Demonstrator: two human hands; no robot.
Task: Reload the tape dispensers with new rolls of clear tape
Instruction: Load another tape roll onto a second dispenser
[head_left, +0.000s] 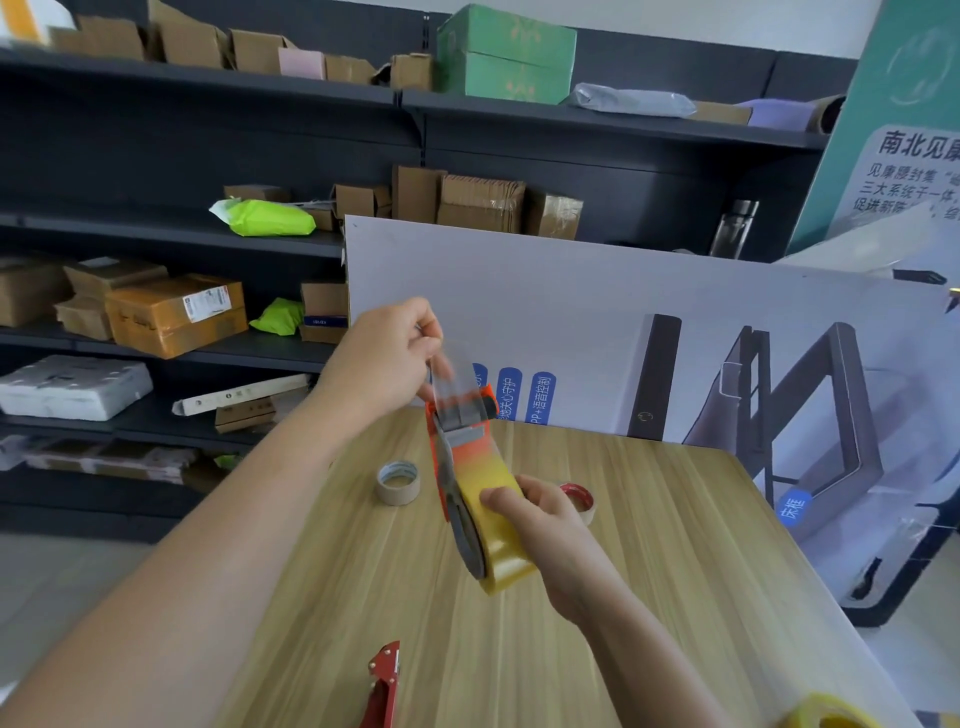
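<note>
So your right hand (540, 519) is wrapped around the new roll of clear tape (498, 540), already seated in the orange dispenser (457, 441), which you hold in the air above the worktop (649, 519). Your left hand (389, 358) is pinched shut on the loose tape end (444, 379), drawn up past the dispenser's front. Judging by that, this one is nearly loaded: the roll is on, and what looks left is laying the end over the roller and blade. A red dispenser (384, 686) lies on the worktop below your hands, toward you, and seems to have no roll on it, though only part of it shows. Two spent-looking cores sit near your hands: a pale one (397, 483) to the left, a red-rimmed one (579, 496) just behind your right hand. Another yellowish roll (826, 714) shows at the near right corner. The worktop is pale wood grain; beyond it a printed board (623, 322) leans, with dark shelves (208, 244) of cartons behind
</note>
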